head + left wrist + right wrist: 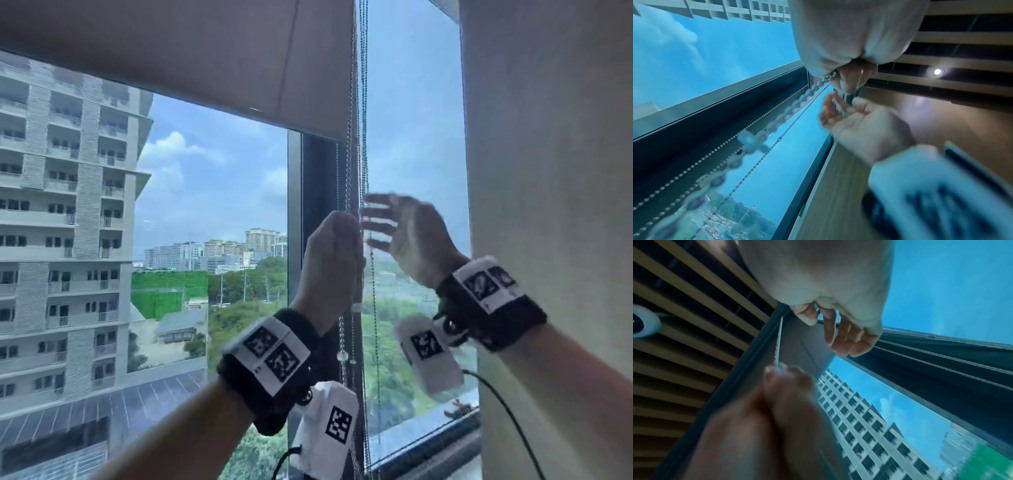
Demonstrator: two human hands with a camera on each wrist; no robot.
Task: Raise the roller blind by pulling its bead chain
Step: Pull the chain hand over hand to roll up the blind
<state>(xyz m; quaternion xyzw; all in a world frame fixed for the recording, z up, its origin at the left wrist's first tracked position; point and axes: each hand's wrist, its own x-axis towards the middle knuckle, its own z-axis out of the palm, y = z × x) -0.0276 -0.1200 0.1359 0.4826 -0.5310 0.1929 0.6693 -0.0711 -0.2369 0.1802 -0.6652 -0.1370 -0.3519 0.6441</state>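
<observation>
Left hand (330, 255) fisted round bead chain (348, 164); right hand (407, 236) splayed beside.

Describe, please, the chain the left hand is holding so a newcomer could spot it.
Find the dark window post at the right edge of the beige blind. Several chains hang there; the left hand grips the chunky silver one. Its neighbours to the right are much finer and darker.

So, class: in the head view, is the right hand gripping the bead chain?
No: the right hand is open with fingers spread beside the bead chain.
</observation>
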